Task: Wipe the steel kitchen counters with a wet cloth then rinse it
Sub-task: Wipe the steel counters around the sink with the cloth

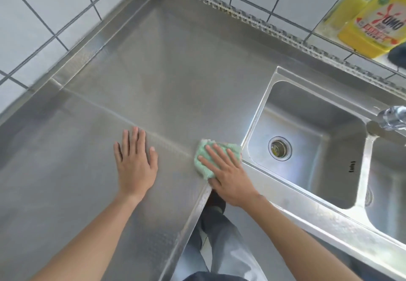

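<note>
A green cloth (pixel 207 153) lies on the steel counter (pixel 171 78) near the inner corner, just left of the sink (pixel 307 144). My right hand (pixel 224 170) presses flat on the cloth with straight fingers and covers its lower right part. My left hand (pixel 135 162) rests flat on the counter a little to the left of the cloth, fingers straight and spread, holding nothing.
The sink has a round drain (pixel 280 151) and a second basin (pixel 391 192) to its right. A tap (pixel 393 118) juts in at the right edge. A yellow detergent bottle (pixel 377 17) stands on a ledge at the top right. White tiled walls (pixel 44 17) border the counter.
</note>
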`<state>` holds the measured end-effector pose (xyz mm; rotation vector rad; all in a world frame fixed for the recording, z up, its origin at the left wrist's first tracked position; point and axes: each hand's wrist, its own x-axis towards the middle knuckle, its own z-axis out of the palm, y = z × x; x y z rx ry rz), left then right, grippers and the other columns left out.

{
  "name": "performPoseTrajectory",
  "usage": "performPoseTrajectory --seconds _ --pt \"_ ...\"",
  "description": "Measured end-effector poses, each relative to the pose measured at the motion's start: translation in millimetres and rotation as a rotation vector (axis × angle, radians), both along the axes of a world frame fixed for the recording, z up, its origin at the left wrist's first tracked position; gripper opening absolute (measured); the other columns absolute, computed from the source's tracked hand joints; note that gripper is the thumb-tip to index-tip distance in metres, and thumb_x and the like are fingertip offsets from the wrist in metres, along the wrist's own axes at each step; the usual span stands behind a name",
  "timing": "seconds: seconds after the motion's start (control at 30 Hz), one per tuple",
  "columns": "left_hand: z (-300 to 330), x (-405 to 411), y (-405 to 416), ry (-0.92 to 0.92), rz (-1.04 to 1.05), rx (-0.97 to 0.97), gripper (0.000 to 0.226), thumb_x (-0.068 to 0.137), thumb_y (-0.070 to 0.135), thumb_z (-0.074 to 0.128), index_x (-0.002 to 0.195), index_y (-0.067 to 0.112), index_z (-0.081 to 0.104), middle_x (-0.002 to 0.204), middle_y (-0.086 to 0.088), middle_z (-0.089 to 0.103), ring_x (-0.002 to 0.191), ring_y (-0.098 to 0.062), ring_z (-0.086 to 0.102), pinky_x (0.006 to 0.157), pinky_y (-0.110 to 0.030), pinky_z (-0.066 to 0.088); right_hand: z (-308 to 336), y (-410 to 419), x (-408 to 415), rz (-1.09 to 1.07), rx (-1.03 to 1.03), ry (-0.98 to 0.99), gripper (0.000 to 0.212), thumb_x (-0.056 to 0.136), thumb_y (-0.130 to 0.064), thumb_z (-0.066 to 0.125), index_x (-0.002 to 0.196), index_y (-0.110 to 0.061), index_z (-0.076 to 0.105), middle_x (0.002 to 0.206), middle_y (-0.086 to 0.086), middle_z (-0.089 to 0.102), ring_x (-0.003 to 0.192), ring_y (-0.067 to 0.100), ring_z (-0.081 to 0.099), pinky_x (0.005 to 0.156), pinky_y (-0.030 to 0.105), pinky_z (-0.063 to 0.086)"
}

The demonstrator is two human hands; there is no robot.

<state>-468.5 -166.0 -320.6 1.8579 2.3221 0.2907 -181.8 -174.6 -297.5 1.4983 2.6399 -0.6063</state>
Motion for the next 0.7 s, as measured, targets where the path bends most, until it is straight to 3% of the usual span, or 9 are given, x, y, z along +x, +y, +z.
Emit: performPoseTrajectory --seconds 0.13,0.27,0.37,0.5,0.6,0.7 --pt "-2 -3 1 0.038 -0.029 -0.022 0.064 0.104 0.038 0.031 0.158 0.005 0.042 0.168 -0.017 0.035 0.158 -0.041 0.028 0.124 -0.064 0.020 5 22 23 -0.288 -0.022 -0.022 0.058 0.105 -0.036 0.042 0.161 -0.034 0.027 0.172 -0.004 0.005 0.159 0.021 -0.006 0.128 0.051 0.007" --pt "-3 -3 2 0.024 -0.049 -0.060 0.071 0.102 0.042 0.024 0.159 0.003 0.039 0.169 -0.019 0.032 0.158 -0.043 0.025 0.124 -0.066 0.018 2 53 -38 -0.464 -0.028 -0.020 0.057 0.107 -0.041 0.038 0.162 -0.033 0.024 0.173 0.000 0.000 0.159 0.025 -0.011 0.127 0.053 -0.004" --pt "3 1 8 -0.032 -0.012 -0.102 0.063 0.105 0.033 0.036 0.159 0.000 0.038 0.170 -0.019 0.030 0.159 -0.044 0.020 0.123 -0.069 0.016 -5 35 -66 -0.339 -0.025 0.009 0.059 0.104 -0.040 0.039 0.161 -0.032 0.026 0.173 0.001 0.003 0.159 0.026 -0.010 0.126 0.055 -0.003" --pt "16 31 8 -0.100 -0.113 0.012 0.048 0.097 0.021 0.048 0.137 -0.002 0.060 0.154 -0.020 0.053 0.152 -0.041 0.039 0.120 -0.063 0.029 -12 -22 -30 -0.161 0.026 0.048 0.060 0.100 -0.039 0.037 0.160 -0.035 0.027 0.172 -0.004 0.010 0.159 0.021 -0.004 0.128 0.050 -0.002" --pt "17 72 2 -0.143 -0.304 0.056 0.042 0.096 0.021 0.052 0.130 0.000 0.066 0.151 -0.019 0.057 0.150 -0.039 0.043 0.119 -0.061 0.035 -14 -60 26 -0.183 0.029 0.033 0.067 0.099 -0.032 0.044 0.161 -0.037 0.021 0.172 -0.008 0.006 0.159 0.018 -0.005 0.128 0.046 -0.004" --pt "14 117 0 -0.146 -0.406 0.054 0.048 0.099 0.031 0.049 0.136 0.004 0.064 0.157 -0.015 0.052 0.154 -0.035 0.039 0.121 -0.058 0.034 -8 -88 86 -0.255 0.012 -0.015 0.066 0.102 -0.035 0.044 0.162 -0.037 0.017 0.172 -0.009 0.004 0.159 0.017 -0.004 0.128 0.046 -0.001"
